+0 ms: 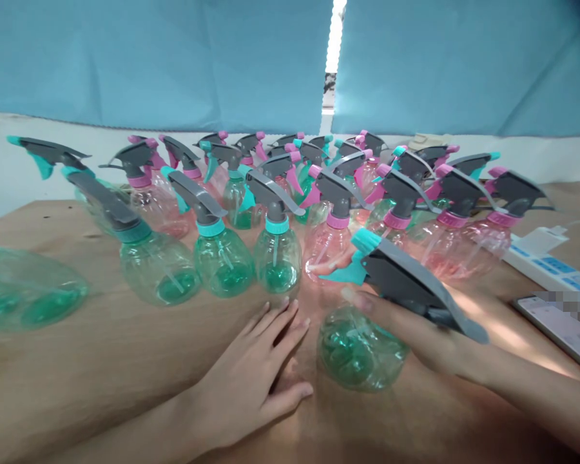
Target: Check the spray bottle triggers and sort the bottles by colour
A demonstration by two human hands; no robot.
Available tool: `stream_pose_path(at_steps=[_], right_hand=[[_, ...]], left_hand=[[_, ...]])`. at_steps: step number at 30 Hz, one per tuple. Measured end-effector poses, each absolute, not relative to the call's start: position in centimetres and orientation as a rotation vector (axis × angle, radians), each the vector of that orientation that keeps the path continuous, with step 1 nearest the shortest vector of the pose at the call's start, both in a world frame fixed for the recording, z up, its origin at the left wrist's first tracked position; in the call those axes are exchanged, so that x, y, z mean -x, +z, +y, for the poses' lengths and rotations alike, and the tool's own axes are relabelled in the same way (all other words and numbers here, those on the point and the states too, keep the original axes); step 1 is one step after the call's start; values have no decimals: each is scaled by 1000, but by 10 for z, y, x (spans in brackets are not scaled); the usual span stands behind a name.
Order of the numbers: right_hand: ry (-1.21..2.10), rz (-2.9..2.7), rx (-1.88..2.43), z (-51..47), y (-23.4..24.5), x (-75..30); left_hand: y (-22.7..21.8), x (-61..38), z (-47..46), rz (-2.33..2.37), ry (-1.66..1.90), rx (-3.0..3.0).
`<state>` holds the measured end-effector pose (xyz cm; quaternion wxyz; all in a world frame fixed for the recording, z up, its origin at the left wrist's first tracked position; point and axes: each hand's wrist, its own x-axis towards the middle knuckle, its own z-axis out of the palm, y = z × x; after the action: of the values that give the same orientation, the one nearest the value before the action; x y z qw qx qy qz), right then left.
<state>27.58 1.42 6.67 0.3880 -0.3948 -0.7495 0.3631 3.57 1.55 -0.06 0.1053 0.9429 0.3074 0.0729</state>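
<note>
The right hand (408, 325) grips a tilted bottle (360, 354): clear green body, grey head (406, 283), turquoise nozzle (366, 240) and trigger (345, 272). Beside it, the left hand (258, 370) rests on the table (101, 380), fingers slightly spread, before more bottles (225, 261).

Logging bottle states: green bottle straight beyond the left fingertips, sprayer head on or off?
On. The gray sprayer head sits above the turquoise collar on the green bottle; a tube runs down inside.
</note>
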Motion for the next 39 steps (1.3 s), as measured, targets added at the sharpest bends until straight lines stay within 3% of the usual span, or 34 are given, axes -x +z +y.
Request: stream_pose_path(at_steps=[19,26,39], right_hand=[[804,-1786,1134,7,64,-282],[1092,-1792,1026,12,63,-275],[1159,-1816,991,10,81,-275]], left_hand=[[-1,-37,15,963,148,-2777],[0,-37,15,963,202,-2748],[-1,-36,15,956,189,-2787]])
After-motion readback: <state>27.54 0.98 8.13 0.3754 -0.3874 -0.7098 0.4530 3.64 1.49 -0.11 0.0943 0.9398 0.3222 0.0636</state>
